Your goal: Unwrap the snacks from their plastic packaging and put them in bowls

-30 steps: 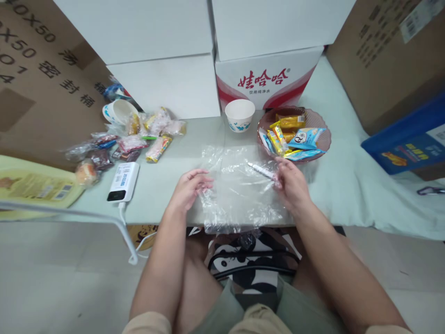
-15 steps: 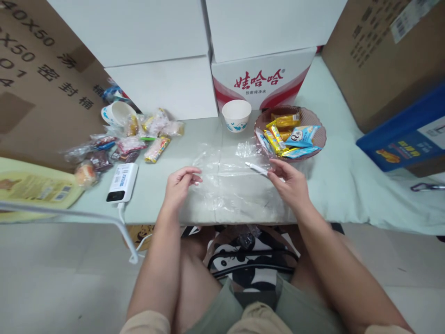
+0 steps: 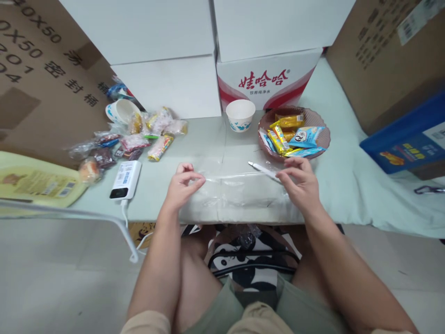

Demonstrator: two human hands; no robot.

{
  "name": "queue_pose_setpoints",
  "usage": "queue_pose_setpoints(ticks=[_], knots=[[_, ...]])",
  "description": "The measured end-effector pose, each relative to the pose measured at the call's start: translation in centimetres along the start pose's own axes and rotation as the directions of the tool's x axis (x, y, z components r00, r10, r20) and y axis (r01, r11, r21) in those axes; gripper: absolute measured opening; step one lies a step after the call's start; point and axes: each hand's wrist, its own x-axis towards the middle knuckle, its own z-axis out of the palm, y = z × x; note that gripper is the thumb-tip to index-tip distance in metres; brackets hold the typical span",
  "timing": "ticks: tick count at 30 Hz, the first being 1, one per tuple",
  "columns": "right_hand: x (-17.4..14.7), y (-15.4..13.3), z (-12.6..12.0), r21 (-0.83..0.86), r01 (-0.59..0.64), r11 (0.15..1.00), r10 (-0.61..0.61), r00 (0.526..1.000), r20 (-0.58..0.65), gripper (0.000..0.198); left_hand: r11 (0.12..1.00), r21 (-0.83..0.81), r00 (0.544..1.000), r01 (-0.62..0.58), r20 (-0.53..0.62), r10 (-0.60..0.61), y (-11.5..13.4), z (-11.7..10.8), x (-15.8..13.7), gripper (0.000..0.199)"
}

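Observation:
Between my two hands a clear plastic bag or sheet (image 3: 239,188) is stretched, its upper edge a taut line. My left hand (image 3: 183,184) pinches its left end between thumb and forefinger. At the right end, my right hand (image 3: 299,183) pinches it the same way, other fingers curled. Just behind the right fingertips lies a slim white tool with a pointed tip (image 3: 261,170), perhaps a craft knife or pen; I cannot tell whether the hand touches it. A pink glass bowl (image 3: 323,121) of wrapped snacks (image 3: 288,134) stands beyond the right hand.
A paper cup (image 3: 240,116) stands upright at the back; another cup (image 3: 121,112) lies tipped at left among wrapped snacks (image 3: 130,139). A white power bank (image 3: 127,180) with a cable lies left of my left hand. White boxes (image 3: 167,88) and cardboard cartons (image 3: 45,93) wall the table.
My hands have moved slightly apart, drawing the crumpled clear plastic flatter and tauter between them. The view has shifted a little; the bowl, cups and white tool stay in place.

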Motion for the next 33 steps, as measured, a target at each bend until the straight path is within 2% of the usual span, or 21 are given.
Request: queue_pose_setpoints(ticks=[2, 4, 7, 9, 11, 16, 18, 19, 21, 23, 24, 25, 26, 27, 28, 30, 32, 33], knots=[[0.0, -0.4, -0.3, 0.076, -0.039, 0.996, 0.034, 0.997, 0.065, 0.033, 0.985, -0.17, 1.0, 0.02, 0.001, -0.02, 0.5, 0.3, -0.2, 0.024], [-0.1, -0.8, -0.4, 0.197, -0.121, 0.973, 0.092, 0.984, 0.151, 0.039, 0.923, -0.37, 0.994, 0.105, 0.046, -0.095, 1.1, 0.8, -0.3, 0.031], [-0.4, -0.9, 0.1, 0.394, -0.314, 0.864, 0.208, 0.935, 0.289, 0.04, 0.81, -0.515, 0.96, 0.28, 0.13, -0.249, 1.9, 1.8, -0.1, 0.034], [-0.6, -0.8, 0.5, 0.443, -0.424, 0.79, 0.271, 0.889, 0.368, 0.045, 0.775, -0.5, 0.921, 0.387, 0.172, -0.349, 2.1, 2.4, 0.2, 0.034], [-0.7, -0.8, 0.7, 0.432, -0.5, 0.751, 0.326, 0.849, 0.415, 0.051, 0.776, -0.442, 0.892, 0.449, 0.171, -0.419, 2.0, 2.8, 0.6, 0.034], [-0.9, -0.8, 0.2, 0.347, -0.575, 0.741, 0.423, 0.8, 0.425, 0.069, 0.863, -0.223, 0.892, 0.453, 0.103, -0.441, 1.0, 3.3, 1.3, 0.03], [-1.0, -0.9, -0.7, 0.209, -0.551, 0.808, 0.417, 0.786, 0.456, 0.072, 0.886, -0.166, 0.901, 0.433, 0.087, -0.425, 0.7, 3.2, 1.4, 0.027], [-1.1, -1.0, -1.2, 0.105, -0.497, 0.861, 0.403, 0.795, 0.453, 0.069, 0.891, -0.148, 0.903, 0.429, 0.079, -0.422, 0.6, 3.1, 1.4, 0.025], [-1.2, -1.1, -2.4, -0.12, -0.332, 0.936, 0.352, 0.863, 0.363, 0.053, 0.888, -0.118, 0.896, 0.443, 0.082, -0.436, 0.4, 2.9, 1.4, 0.023], [-1.0, -1.3, -2.9, -0.25, -0.193, 0.949, 0.245, 0.949, 0.197, 0.038, 0.876, -0.093, 0.877, 0.474, 0.134, -0.461, 0.5, 3.0, 1.3, 0.023], [-0.9, -1.3, -2.8, -0.241, -0.149, 0.959, 0.188, 0.971, 0.145, 0.033, 0.87, -0.082, 0.866, 0.487, 0.174, -0.469, 0.5, 3.1, 1.3, 0.024], [-0.7, -1.2, -2.2, -0.18, -0.115, 0.977, 0.142, 0.979, 0.145, 0.031, 0.865, -0.073, 0.854, 0.497, 0.221, -0.472, 0.6, 3.4, 1.3, 0.025], [-0.6, -1.1, -1.4, -0.081, -0.092, 0.992, 0.107, 0.974, 0.2, 0.031, 0.861, -0.066, 0.84, 0.505, 0.269, -0.472, 0.7, 3.8, 1.3, 0.027], [-0.5, -1.0, -0.2, 0.032, -0.088, 0.996, 0.075, 0.953, 0.294, 0.035, 0.857, -0.065, 0.826, 0.511, 0.312, -0.469, 0.8, 4.1, 1.4, 0.028], [-0.4, -0.8, 1.0, 0.133, -0.113, 0.985, 0.05, 0.912, 0.406, 0.044, 0.852, -0.071, 0.814, 0.518, 0.346, -0.466, 0.9, 4.5, 1.4, 0.03], [-0.4, -0.5, 3.3, 0.213, -0.2, 0.956, 0.036, 0.804, 0.594, 0.062, 0.832, -0.097, 0.786, 0.546, 0.402, -0.469, 1.0, 5.2, 1.7, 0.034], [-0.5, -0.5, 4.7, 0.219, -0.302, 0.928, 0.063, 0.706, 0.705, 0.062, 0.8, -0.15, 0.766, 0.581, 0.432, -0.476, 1.0, 5.6, 2.0, 0.038], [-0.6, -0.6, 5.0, 0.229, -0.363, 0.903, 0.085, 0.676, 0.732, 0.056, 0.782, -0.19, 0.765, 0.594, 0.432, -0.477, 1.0, 5.7, 2.2, 0.042]])
